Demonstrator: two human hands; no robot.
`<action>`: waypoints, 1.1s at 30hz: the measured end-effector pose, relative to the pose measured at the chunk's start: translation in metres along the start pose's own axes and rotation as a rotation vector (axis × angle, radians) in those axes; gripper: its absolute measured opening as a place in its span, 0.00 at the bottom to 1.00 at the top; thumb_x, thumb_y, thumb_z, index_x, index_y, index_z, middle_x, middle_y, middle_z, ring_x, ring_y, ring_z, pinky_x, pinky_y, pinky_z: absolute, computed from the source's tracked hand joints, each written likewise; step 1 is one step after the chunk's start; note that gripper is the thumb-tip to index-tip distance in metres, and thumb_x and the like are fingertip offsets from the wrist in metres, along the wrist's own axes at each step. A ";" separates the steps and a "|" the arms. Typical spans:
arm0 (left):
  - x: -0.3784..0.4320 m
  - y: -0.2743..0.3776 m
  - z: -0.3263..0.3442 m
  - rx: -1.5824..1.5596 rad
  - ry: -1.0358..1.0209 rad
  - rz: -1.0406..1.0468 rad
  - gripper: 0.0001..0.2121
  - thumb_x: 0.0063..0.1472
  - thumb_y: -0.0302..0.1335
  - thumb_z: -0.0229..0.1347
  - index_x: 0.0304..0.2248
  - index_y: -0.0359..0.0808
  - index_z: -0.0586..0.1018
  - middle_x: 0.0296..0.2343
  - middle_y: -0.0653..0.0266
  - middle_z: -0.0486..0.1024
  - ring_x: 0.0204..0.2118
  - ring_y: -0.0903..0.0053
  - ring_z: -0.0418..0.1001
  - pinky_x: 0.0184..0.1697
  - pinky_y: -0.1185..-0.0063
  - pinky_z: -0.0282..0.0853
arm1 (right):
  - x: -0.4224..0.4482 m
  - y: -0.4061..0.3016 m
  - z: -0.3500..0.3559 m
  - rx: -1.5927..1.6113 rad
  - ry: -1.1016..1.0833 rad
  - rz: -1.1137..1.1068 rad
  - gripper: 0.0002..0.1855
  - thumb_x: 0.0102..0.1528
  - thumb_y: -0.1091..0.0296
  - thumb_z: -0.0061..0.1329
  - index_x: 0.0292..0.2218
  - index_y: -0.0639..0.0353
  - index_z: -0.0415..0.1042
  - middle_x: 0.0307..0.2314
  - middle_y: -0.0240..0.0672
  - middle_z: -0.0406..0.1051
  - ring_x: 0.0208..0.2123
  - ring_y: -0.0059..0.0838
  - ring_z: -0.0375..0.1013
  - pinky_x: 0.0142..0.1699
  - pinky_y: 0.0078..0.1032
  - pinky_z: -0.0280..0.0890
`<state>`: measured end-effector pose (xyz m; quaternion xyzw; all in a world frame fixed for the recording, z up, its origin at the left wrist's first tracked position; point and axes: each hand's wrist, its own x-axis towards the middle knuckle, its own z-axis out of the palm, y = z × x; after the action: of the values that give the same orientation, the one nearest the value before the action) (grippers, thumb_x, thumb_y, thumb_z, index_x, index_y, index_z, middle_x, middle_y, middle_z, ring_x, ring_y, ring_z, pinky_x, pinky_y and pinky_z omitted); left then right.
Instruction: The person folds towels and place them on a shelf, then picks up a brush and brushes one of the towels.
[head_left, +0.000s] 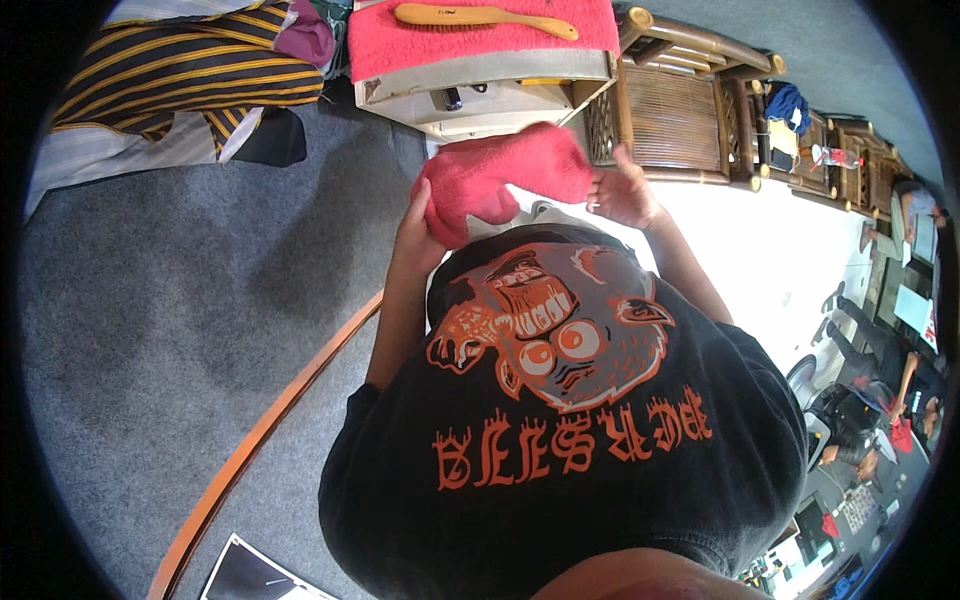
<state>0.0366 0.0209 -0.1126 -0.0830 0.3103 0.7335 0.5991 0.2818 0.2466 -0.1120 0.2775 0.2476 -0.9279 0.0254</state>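
A red fuzzy cloth (495, 176), bunched and folded, hangs between my two hands in front of my waist. My left hand (421, 232) grips its lower end, with the thumb on top of the fabric. At the cloth's other end is my right hand (626, 193), its thumb raised and its fingertips by the edge; whether they pinch it I cannot tell. Beyond the cloth, a wooden brush (484, 16) lies bristles down on a pink towel (375, 45) that covers the top of a small cabinet (480, 116). Dark small items sit inside the cabinet's open compartment.
Striped garments (195, 82) lie beside the cabinet. A bamboo chair (675, 116) stands close to it, and farther bamboo seats hold dark blue cloth (787, 109) and a plastic bottle (836, 157). Several people are around tables at the far edge.
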 end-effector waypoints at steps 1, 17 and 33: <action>0.000 -0.001 0.001 -0.014 0.013 -0.007 0.21 0.64 0.39 0.38 0.50 0.33 0.60 0.47 0.57 0.64 0.50 0.70 0.63 0.54 0.71 0.56 | 0.005 0.000 0.016 -0.094 0.128 0.053 0.33 0.53 0.41 0.41 0.46 0.64 0.64 0.40 0.40 0.69 0.38 0.28 0.68 0.42 0.25 0.60; 0.002 0.018 0.018 0.005 -0.187 -0.040 0.18 0.62 0.27 0.41 0.51 0.32 0.60 0.47 0.58 0.65 0.51 0.71 0.62 0.54 0.71 0.57 | 0.003 -0.044 0.033 -0.558 0.171 -0.157 0.26 0.50 0.65 0.52 0.48 0.64 0.61 0.43 0.36 0.65 0.46 0.26 0.64 0.53 0.25 0.57; -0.009 0.061 0.041 0.155 -0.358 0.202 0.36 0.53 0.22 0.54 0.57 0.33 0.45 0.53 0.58 0.54 0.56 0.72 0.54 0.56 0.72 0.52 | -0.041 -0.071 0.084 -0.233 0.116 -0.496 0.15 0.54 0.64 0.47 0.41 0.63 0.69 0.35 0.34 0.72 0.39 0.24 0.70 0.48 0.24 0.62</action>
<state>-0.0079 0.0307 -0.0541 0.1263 0.2611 0.7666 0.5728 0.2610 0.2651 0.0019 0.2562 0.4139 -0.8538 -0.1848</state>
